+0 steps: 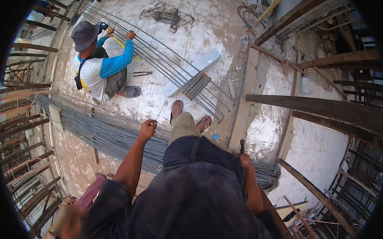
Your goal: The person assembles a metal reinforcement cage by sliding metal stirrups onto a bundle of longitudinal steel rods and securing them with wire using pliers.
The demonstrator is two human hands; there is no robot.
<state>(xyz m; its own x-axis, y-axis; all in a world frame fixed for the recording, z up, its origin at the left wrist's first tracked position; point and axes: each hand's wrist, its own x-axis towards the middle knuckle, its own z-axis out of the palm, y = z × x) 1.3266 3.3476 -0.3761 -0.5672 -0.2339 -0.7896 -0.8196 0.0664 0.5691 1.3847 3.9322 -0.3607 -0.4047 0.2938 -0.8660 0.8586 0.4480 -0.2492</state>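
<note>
My left hand (148, 130) is closed in a pinch on a thin wire (160, 112) that points up toward my feet. Down at my right side, my right hand (244, 160) is wrapped round a dark-handled tool (242, 146); its full shape is hidden. Ahead of me, long steel bars (153, 55) run across a pale block (209, 59). A bundle of square stirrups (197, 86) sits around the bars at their near end. A co-worker (92, 65) squats at the left, with one hand on the bars and a yellow tape measure (118, 42) stretched along them.
A thick bundle of long steel rods (102, 127) lies across the floor by my legs. Dark-handled pincers (142, 74) rest near the co-worker's foot. Loose bent stirrups (166, 15) lie farther off. Wooden beams (318, 110) jut in from the right. Another person (70, 220) is behind at lower left.
</note>
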